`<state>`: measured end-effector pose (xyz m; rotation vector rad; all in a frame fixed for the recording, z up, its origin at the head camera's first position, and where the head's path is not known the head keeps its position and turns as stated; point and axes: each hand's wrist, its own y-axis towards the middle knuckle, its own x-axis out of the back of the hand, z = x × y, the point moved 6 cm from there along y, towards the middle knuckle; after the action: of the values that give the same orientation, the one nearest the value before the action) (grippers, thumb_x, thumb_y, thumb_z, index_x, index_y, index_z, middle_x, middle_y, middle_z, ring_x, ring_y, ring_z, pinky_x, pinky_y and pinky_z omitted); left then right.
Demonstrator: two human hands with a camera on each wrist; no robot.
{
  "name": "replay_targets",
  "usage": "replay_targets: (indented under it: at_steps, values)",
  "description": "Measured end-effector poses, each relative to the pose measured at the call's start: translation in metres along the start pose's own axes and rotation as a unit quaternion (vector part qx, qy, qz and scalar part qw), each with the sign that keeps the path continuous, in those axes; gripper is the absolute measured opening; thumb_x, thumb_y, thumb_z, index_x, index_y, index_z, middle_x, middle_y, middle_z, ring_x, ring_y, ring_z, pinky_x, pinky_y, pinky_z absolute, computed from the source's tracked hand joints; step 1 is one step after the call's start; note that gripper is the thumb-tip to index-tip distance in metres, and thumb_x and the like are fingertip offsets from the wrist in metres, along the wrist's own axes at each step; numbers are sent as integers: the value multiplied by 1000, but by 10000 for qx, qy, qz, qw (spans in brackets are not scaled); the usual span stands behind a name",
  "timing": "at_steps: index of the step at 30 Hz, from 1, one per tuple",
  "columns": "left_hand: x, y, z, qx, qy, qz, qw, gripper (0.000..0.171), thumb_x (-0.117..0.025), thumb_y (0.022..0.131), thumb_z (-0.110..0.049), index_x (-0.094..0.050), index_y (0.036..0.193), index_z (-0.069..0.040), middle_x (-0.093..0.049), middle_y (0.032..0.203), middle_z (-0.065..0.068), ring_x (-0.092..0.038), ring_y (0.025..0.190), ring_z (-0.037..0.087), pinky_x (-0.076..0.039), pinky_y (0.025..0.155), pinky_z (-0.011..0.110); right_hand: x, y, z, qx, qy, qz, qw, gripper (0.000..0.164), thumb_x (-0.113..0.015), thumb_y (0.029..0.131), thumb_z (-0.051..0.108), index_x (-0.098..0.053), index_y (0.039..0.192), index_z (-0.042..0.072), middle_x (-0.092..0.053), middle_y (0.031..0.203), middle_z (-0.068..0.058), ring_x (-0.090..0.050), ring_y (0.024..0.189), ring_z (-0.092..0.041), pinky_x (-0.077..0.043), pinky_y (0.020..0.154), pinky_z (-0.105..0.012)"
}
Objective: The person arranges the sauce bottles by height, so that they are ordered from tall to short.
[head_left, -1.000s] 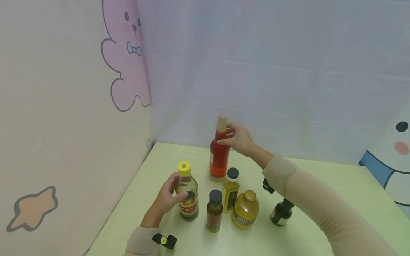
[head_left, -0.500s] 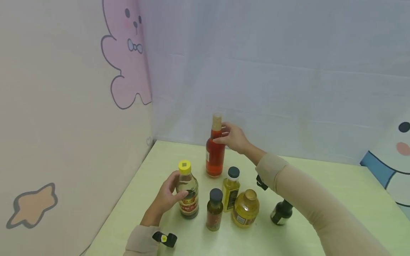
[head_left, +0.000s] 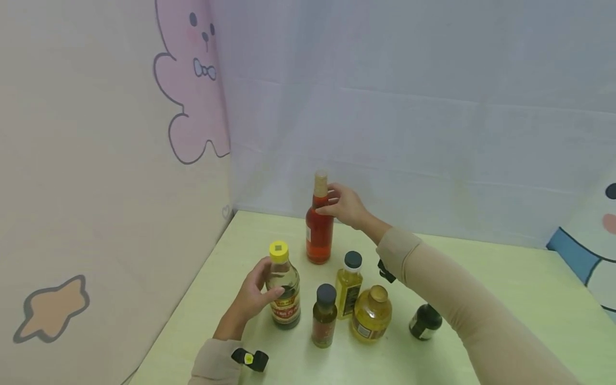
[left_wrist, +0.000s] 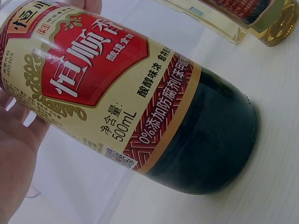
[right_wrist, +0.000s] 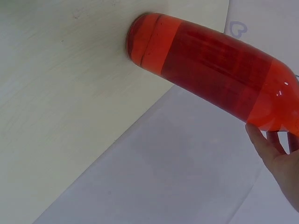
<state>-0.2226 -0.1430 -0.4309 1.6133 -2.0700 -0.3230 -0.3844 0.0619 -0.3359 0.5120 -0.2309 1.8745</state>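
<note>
My left hand [head_left: 252, 293] is at the left side of a vinegar bottle [head_left: 285, 305] with a yellow cap, thumb across its front and fingers behind. The left wrist view gives a close look at the bottle's red and cream label [left_wrist: 88, 60] and dark liquid. Farther back, my right hand [head_left: 347, 205] holds a tall red bottle [head_left: 320, 235] at the shoulder and neck, from the right. That bottle has a pale wrapped top and stands upright near the back wall. In the right wrist view, the thumb and fingers lie against the red glass [right_wrist: 210, 70].
Right of the vinegar bottle stand a small dark-capped bottle [head_left: 324, 323], a yellow oil bottle [head_left: 348, 291] and a round yellow jar [head_left: 372, 315]. A small dark bottle [head_left: 425, 322] is partly behind the right sleeve. Hanging cloth [head_left: 409, 133] borders the table's back and left.
My right hand has moved the red bottle a short way left along the back of the table. The left hand and the vinegar bottle have stayed nearly in place.
</note>
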Motion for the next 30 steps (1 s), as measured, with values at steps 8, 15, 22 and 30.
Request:
replay_targets:
  at_steps: [8, 15, 22, 30]
  values:
    - [-2, -1, 3, -23, -171, 24, 9998, 53, -65, 85, 2, -42, 133, 4, -49, 135, 21, -38, 133, 12, -29, 106, 25, -2, 4, -1, 24, 16, 65, 10000, 55, -76, 84, 7, -50, 133, 3, -58, 126, -18, -56, 115, -34, -53, 86, -47]
    - [-1, -1, 5, 76, -81, -16, 9999, 53, -65, 85, 2, -42, 133, 4, -47, 135, 24, -37, 135, 22, -29, 109, 35, -7, 13, -2, 152, 26, 229, 9996, 56, -76, 85, 8, -50, 134, 2, -59, 125, -17, -57, 114, -32, -54, 86, -44]
    - [-1, -1, 2, -51, -176, 9, 9998, 52, -65, 85, 1, -44, 132, 1, -49, 133, 20, -38, 133, 8, -29, 108, 27, -14, 20, 0, 132, 16, 392, 9991, 57, -76, 85, 7, -49, 134, 3, -58, 125, -16, -56, 116, -32, -53, 87, -44]
    - [-3, 1, 2, -125, -243, -9, 9996, 51, -65, 86, 1, -43, 132, 3, -53, 130, 14, -45, 127, 10, -31, 106, 24, -18, 27, 3, 157, 35, 441, 9989, 58, -76, 85, 9, -49, 136, 4, -58, 126, -16, -56, 115, -31, -54, 86, -43]
